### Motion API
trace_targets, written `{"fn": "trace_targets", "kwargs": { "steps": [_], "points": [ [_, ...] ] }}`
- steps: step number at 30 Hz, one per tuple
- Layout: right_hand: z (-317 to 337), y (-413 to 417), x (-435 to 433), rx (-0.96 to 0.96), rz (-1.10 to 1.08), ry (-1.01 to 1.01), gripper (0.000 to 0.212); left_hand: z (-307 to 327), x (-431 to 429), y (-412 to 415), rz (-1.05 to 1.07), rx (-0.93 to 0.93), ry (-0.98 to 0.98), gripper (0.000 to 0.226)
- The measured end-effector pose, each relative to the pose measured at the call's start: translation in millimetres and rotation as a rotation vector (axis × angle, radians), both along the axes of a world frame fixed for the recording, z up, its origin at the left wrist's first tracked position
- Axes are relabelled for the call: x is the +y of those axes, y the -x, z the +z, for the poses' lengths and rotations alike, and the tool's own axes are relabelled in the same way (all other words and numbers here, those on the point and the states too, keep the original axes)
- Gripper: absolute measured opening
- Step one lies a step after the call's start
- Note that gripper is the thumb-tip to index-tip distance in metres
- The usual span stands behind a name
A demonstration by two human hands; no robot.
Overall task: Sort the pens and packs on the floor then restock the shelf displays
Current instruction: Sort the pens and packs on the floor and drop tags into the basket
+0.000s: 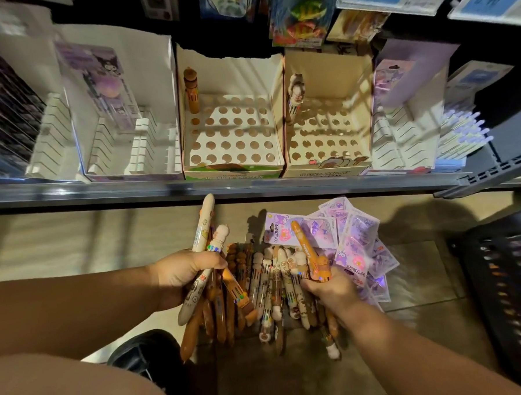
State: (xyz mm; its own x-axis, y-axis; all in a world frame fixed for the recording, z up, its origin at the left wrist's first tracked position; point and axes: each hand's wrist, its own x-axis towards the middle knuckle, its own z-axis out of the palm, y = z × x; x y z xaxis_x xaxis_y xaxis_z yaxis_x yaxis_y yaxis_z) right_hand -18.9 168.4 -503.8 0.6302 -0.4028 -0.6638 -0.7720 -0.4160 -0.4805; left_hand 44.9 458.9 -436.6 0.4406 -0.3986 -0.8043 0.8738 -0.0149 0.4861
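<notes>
Loose pens [276, 272] and packs [357, 231] on floor [59, 238]

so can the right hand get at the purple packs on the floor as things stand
Probably yes: the purple packs lie uncovered just beside the right hand. But its fingers grip an orange pen, so it would likely need to shed that first.

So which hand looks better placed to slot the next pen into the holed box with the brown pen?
Probably the right hand: it holds one orange pen alone, while the left hand grips several pens.
</notes>
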Motion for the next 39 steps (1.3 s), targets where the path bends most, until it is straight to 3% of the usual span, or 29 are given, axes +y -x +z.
{"fn": "trace_targets", "kwargs": {
  "steps": [4, 8, 13, 16, 21, 24, 29, 33, 39],
  "points": [
    [2, -3, 8, -0.076, -0.031, -0.009, 0.047, -2, 3, 0, -0.006, -0.018, 0.002, 0.041],
    [21, -5, 22, -0.077, -0.005, -0.101, 0.020, -8, 14, -2, -0.019, -0.030, 0.020, 0.045],
    [22, 5, 39, 0.034, 0.117, -0.173, 0.029, -10, 30, -2, -0.031, -0.070, -0.001, 0.031],
    [21, 7, 54, 0.049, 0.176, -0.215, 0.020, -12, 40, 0, -0.025, -0.061, -0.008, 0.027],
    [15, 2, 77, 0.071, 0.220, -0.309, 0.017, -19, 55, 2, -0.054, -0.027, -0.010, 0.039],
    [12, -3, 90, 0.125, 0.245, -0.277, 0.035, -25, 69, 4, -0.089, -0.009, -0.016, 0.052],
    [19, -8, 107, 0.171, 0.565, -0.135, 0.014, -33, 87, 9, -0.099, 0.003, -0.033, 0.056],
    [16, -11, 123, 0.195, 0.604, -0.204, 0.012, -33, 89, 10, -0.090, 0.008, -0.035, 0.059],
    [10, -25, 131, 0.210, 0.493, -0.126, 0.040, -33, 94, 8, -0.101, 0.040, -0.025, 0.065]
  ]
}}
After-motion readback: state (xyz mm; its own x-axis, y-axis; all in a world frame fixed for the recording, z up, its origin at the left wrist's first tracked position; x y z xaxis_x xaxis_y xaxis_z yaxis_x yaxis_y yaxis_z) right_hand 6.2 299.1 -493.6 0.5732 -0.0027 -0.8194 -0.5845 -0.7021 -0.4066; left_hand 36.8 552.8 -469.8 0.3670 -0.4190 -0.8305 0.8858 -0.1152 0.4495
